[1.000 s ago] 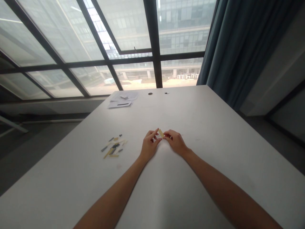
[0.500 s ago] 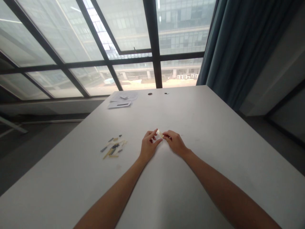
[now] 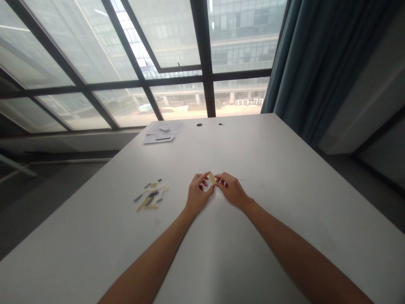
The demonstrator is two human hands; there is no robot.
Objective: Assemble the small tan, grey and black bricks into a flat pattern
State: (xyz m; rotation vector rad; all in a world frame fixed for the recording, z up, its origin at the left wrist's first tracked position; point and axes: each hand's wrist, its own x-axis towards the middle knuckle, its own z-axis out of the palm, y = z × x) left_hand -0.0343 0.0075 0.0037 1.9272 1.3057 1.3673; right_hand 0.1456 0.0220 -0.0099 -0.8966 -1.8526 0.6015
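1. Loose pieces [image 3: 152, 195] lie scattered toward the left edge of the surface [image 3: 268, 245], looking unchanged.
2. Midway between left and right edges, the left hand [image 3: 198, 191] and right hand [image 3: 233, 188] both have their grip clamped on a pale yellow piece [image 3: 212, 178].
3. That piece has just turned: a plain face replaces the bright, bumpy one, probably still being oriented.
4. Papers [image 3: 160, 134] lie by the far left corner.

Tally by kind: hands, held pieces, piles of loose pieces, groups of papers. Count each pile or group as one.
Hands: 2 (left hand, right hand)
Held pieces: 1 (pale yellow piece)
Piles: 1 (loose pieces)
Paper groups: 1 (papers)
Total: 5
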